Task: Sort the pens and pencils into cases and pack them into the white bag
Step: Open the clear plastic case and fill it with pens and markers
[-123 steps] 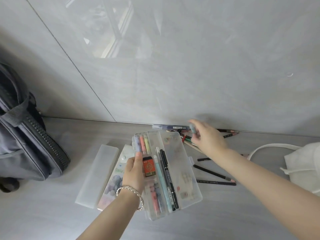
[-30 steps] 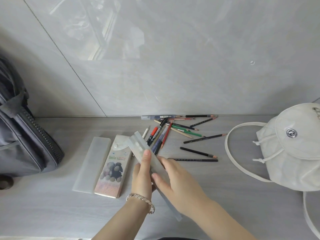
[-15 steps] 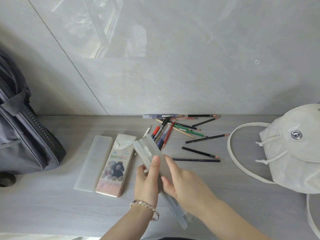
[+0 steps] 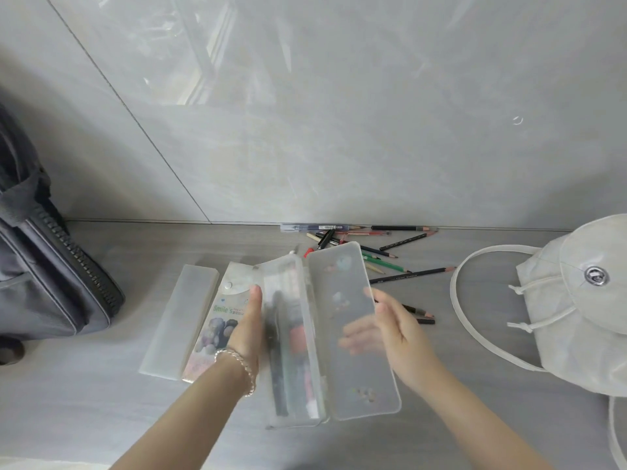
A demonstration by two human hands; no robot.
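My left hand (image 4: 247,329) gripped the open clear case (image 4: 359,378) over the table (image 4: 101,418), my right hand (image 4: 390,334) spread flat behind its lid; filling it seemed in hand, the next move a reach for the loose pencils (image 4: 407,275) beyond.

Clear case (image 4: 334,374) open, lid flipped to the R, tray on the L w/ pens (image 4: 288,351) inside, blurred. Frosted case (image 4: 179,320) & printed "Smile's" case (image 4: 217,320) lie side by side just L of it on desk (image 4: 101,401). Loose pens & pencils (image 4: 383,262) scattered at back edge. White bag (image 4: 576,317) far R, flap w/ metal snap on top.
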